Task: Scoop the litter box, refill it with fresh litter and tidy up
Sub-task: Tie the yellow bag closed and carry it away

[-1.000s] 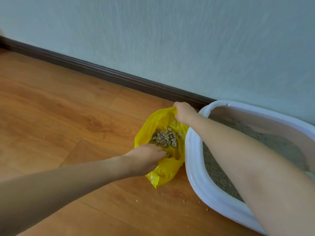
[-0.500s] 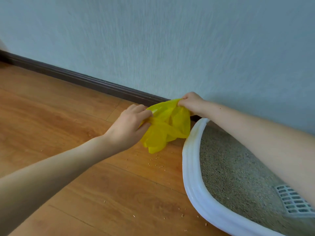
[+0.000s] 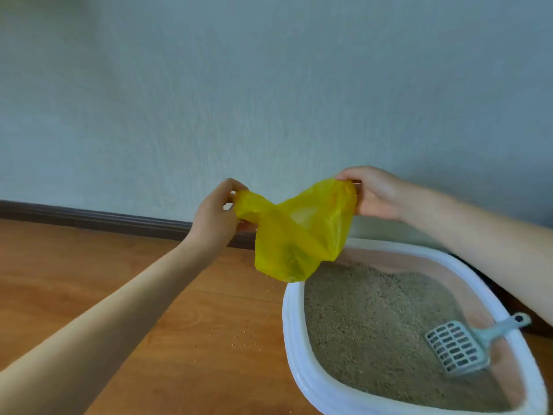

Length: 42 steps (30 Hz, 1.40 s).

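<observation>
A yellow plastic bag [image 3: 299,235] hangs in the air between my hands, its bottom sagging with a dark lump inside. My left hand [image 3: 215,214] pinches the bag's left handle. My right hand [image 3: 371,193] grips the right top edge. Below and to the right stands the white litter box [image 3: 294,333], filled with beige litter [image 3: 365,319]. A pale grey slotted scoop [image 3: 457,348] lies in the litter, its handle leaning on the box's right rim.
The wooden floor [image 3: 89,280] stretches to the left, with scattered litter grains [image 3: 242,339] beside the box. A dark baseboard [image 3: 89,220] runs along the pale wall [image 3: 269,85] just behind the bag.
The bag lay open on the floor showing clumps; both hands gathered its top and lifted it up off the floor. The view has risen with it, and the scoop has come into view.
</observation>
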Each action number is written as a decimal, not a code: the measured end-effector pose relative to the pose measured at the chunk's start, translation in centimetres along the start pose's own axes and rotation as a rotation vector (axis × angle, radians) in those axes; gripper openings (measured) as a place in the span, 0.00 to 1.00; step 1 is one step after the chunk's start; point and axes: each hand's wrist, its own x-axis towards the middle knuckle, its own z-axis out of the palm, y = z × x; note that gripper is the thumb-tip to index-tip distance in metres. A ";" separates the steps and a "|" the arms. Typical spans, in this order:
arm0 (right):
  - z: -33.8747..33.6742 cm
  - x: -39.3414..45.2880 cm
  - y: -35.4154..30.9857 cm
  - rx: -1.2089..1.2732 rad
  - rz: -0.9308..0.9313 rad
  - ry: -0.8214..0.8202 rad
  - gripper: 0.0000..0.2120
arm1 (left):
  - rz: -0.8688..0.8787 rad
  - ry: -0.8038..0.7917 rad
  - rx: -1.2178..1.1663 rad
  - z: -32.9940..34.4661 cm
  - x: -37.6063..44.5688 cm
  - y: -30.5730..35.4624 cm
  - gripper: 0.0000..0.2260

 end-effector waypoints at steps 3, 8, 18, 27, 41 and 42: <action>-2.0 -2.8 -1.6 0.022 -0.029 0.119 0.02 | -0.290 -0.064 -0.323 2.7 2.0 4.0 0.06; -4.0 -7.0 -5.4 0.088 -0.023 0.239 0.06 | -0.544 -0.175 -0.393 5.2 4.3 9.3 0.06; -4.2 -16.2 -19.1 0.200 0.089 0.365 0.14 | -0.717 -0.263 -0.086 7.0 7.1 24.2 0.12; -6.9 -28.9 -39.7 0.045 0.035 0.623 0.11 | -0.268 -0.598 1.020 -1.8 11.0 47.4 0.02; -7.0 -48.7 -63.2 -0.679 -0.164 0.693 0.07 | -0.697 -0.311 -0.204 -8.9 10.1 77.5 0.05; -7.0 -49.3 -63.5 -0.758 -0.188 0.711 0.07 | -0.707 -0.317 -0.279 -9.0 9.8 78.5 0.02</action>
